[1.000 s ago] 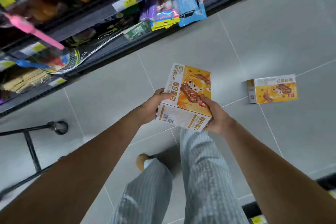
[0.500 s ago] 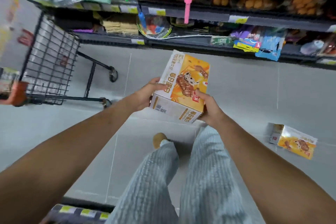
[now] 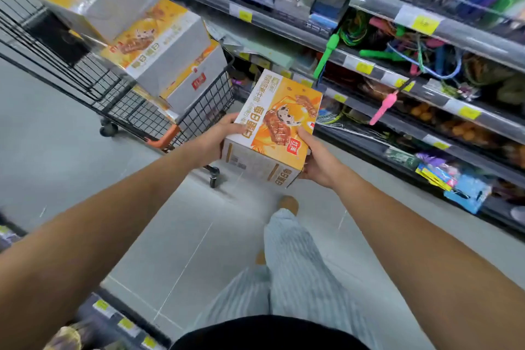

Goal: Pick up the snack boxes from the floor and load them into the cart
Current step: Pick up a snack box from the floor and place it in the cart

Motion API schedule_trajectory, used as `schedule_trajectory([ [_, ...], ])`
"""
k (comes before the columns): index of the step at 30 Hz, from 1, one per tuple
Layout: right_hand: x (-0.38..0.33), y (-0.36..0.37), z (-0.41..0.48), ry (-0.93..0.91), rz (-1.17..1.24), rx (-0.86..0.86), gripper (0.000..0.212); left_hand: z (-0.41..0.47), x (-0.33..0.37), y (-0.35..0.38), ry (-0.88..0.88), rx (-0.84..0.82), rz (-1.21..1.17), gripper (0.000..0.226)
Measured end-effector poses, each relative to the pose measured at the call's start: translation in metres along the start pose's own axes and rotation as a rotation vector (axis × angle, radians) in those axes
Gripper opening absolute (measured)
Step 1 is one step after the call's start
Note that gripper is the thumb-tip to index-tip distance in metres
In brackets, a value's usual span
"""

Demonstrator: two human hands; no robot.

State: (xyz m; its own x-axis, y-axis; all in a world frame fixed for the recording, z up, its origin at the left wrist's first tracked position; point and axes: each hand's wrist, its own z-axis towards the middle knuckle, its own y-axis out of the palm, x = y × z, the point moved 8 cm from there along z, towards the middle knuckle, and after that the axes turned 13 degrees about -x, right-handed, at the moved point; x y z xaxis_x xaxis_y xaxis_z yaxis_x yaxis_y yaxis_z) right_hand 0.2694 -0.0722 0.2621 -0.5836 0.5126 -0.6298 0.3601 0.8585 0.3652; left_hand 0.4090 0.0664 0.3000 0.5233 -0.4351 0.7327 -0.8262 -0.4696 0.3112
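An orange snack box [image 3: 272, 128] was held up in the air just to the right of the cart [image 3: 204, 111], close to its near wire end but not touching it. The box was tipped, with its picture side turned up.

It was gripped from both sides. The left hand [image 3: 213, 139] was curled round the side nearest the cart, with the thumb laid on the top edge. The right hand [image 3: 318, 162] was curled round the corner farthest from the cart, with the thumb pressed on the picture side and the fingers tucked under.

Inside the cart, a pile of boxes [image 3: 159, 45] of the same kind was stacked higher than the wire walls. An orange bumper [image 3: 167, 136] was seen on the cart's near corner and a small black wheel [image 3: 108, 128] under it. The cart was parked on a grey tiled floor [image 3: 71, 165].

To the right of the cart, long shelves [image 3: 369, 6] were filled with goods and marked with yellow price tags [image 3: 423, 23]. A green handle [image 3: 326, 54] and a pink handle [image 3: 383, 108] were hung from them, well to the right of the cart. A striped trouser leg [image 3: 292, 264] and a tan shoe [image 3: 288, 203] were seen on the floor, nearer than the cart.
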Motion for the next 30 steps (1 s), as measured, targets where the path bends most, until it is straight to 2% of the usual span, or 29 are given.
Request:
schedule_trajectory([
  [4,-0.062,0.031,0.031,-0.002,-0.141,-0.045,0.038,-0.007,0.048,-0.044,0.047,0.034,-0.009,0.056],
  [7,-0.108,0.054,0.06,-0.028,-0.224,-0.042,0.038,-0.009,0.078,-0.078,0.09,0.092,-0.023,0.039],
  [11,-0.167,0.093,0.102,-0.094,-0.287,-0.048,0.041,-0.02,0.118,-0.136,0.132,0.23,-0.017,0.063],
  [14,-0.189,0.116,0.131,-0.11,-0.282,-0.027,0.06,-0.035,0.14,-0.173,0.165,0.358,-0.021,0.084],
  [15,-0.195,0.122,0.143,-0.117,-0.274,-0.007,0.073,-0.039,0.146,-0.188,0.177,0.399,-0.002,0.083],
  [17,-0.189,0.118,0.172,-0.139,-0.22,0.041,0.107,-0.045,0.154,-0.201,0.217,0.413,0.017,0.059],
  [19,-0.176,0.111,0.199,-0.187,-0.187,0.042,0.122,-0.045,0.157,-0.21,0.23,0.383,0.011,0.046],
  [22,-0.176,0.122,0.188,-0.218,-0.13,0.088,0.119,-0.04,0.162,-0.219,0.207,0.352,0.065,0.059],
  [24,-0.179,0.127,0.184,-0.231,-0.093,0.13,0.111,-0.036,0.163,-0.229,0.162,0.343,0.087,0.056],
  [28,-0.186,0.128,0.19,-0.287,-0.046,0.24,0.121,-0.026,0.163,-0.236,0.043,0.272,0.079,0.064],
  [30,-0.197,0.146,0.169,-0.319,-0.03,0.29,0.105,-0.026,0.166,-0.233,0.018,0.231,0.044,0.053],
])
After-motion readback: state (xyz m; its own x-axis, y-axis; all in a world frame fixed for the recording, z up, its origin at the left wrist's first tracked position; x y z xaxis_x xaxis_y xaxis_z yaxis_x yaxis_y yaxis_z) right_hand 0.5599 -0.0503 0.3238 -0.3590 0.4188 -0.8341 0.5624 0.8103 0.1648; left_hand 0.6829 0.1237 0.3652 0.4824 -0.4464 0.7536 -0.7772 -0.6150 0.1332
